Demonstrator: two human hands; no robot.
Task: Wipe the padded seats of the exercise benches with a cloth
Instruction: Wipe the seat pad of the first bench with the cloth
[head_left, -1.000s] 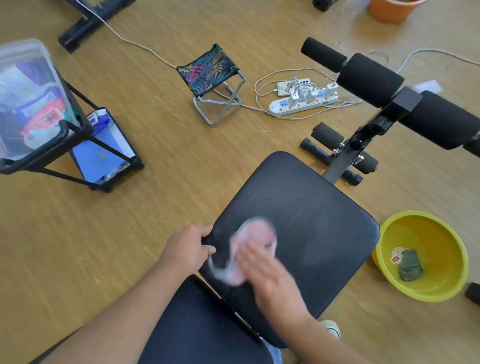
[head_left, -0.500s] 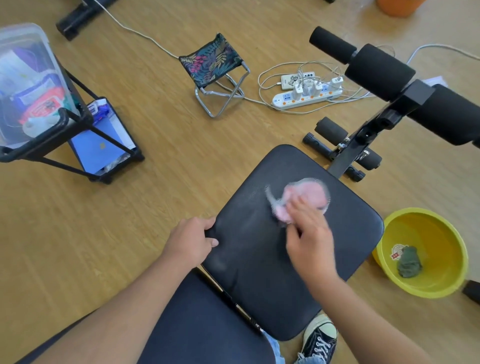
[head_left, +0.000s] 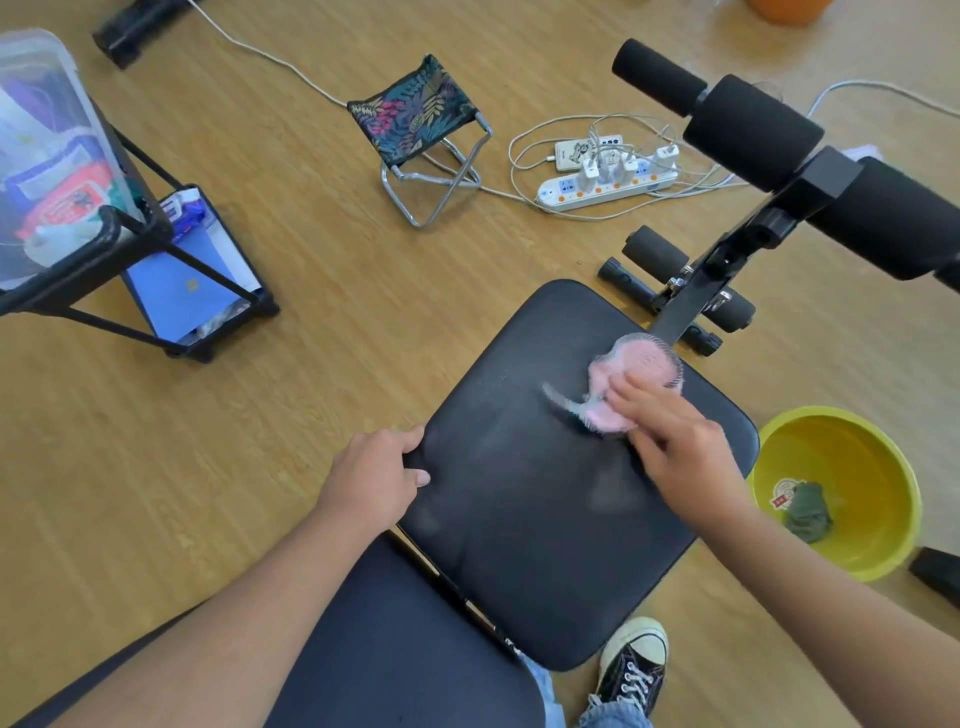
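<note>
Pressed flat under the fingers of the right hand (head_left: 675, 447), the pink cloth (head_left: 631, 376) lies on the far part of the black padded seat (head_left: 524, 499), near the bench's upright post, while the left hand (head_left: 376, 478) curls closed over the seat's left edge. Just right of the seat, on the wooden floor, a yellow basin (head_left: 852, 457) holds a crumpled dark green rag (head_left: 808, 512). Well off to the left, a clear plastic bin (head_left: 47, 156) of mixed items sits on a black rack.

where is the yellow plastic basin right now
In the head view, the round yellow plastic basin sits on the wooden floor at right, beside the black padded seat.
</note>
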